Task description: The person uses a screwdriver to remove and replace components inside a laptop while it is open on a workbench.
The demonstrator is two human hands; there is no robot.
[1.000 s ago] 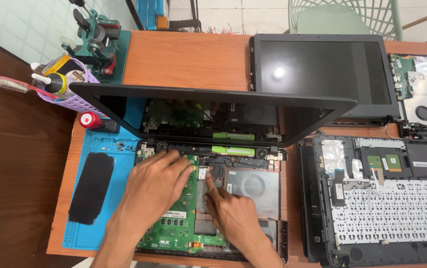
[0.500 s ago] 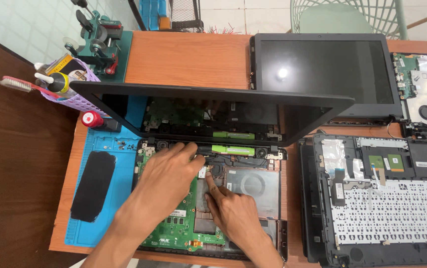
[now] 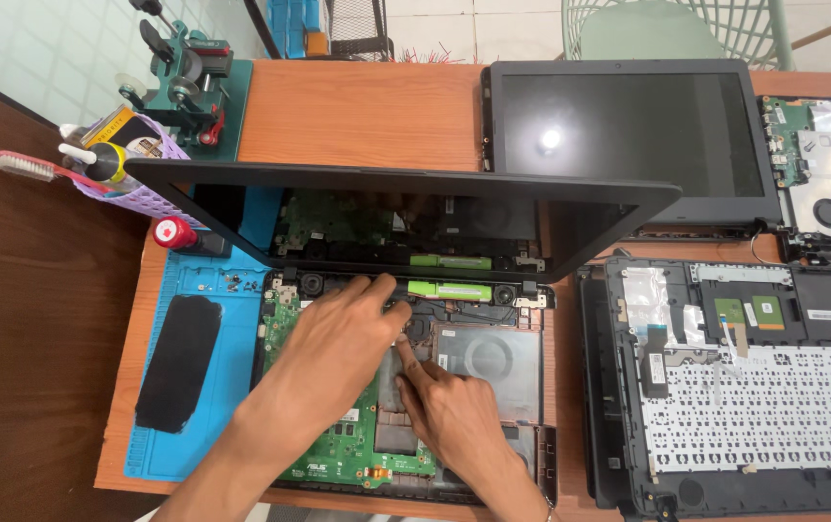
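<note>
Both hands are working inside an opened laptop base [image 3: 478,362] that is sitting on the wooden table [image 3: 357,111], its green motherboard [image 3: 338,449] lying exposed and its dark screen lid [image 3: 406,184] tilting up behind. The left hand [image 3: 333,353] is lying palm-down across the upper middle of the board, fingers spreading loosely toward the hinge edge and the light green strip [image 3: 448,289] there; it is pressing on the board rather than clasping anything that I can see. The right hand [image 3: 454,411] is coming in from below, its index finger stretching up to touch a spot just beside the left hand's fingertips, near the grey metal drive cover [image 3: 493,358]; the other fingers are curling under, and whether they are pinching some small part I cannot tell. A blue work mat [image 3: 207,290] is lying under the laptop's left side, with a black rectangular pad [image 3: 178,362] resting on it and a few tiny screws [image 3: 232,282] near its top. A red-capped bottle [image 3: 175,233] is standing just above the mat, and a lilac basket [image 3: 140,184] of tools with a toothbrush [image 3: 33,169] sticking out is sitting further back. To the right, a removed keyboard panel [image 3: 754,406] is lying face-down, and a second laptop screen [image 3: 628,135] is resting behind it.
</note>
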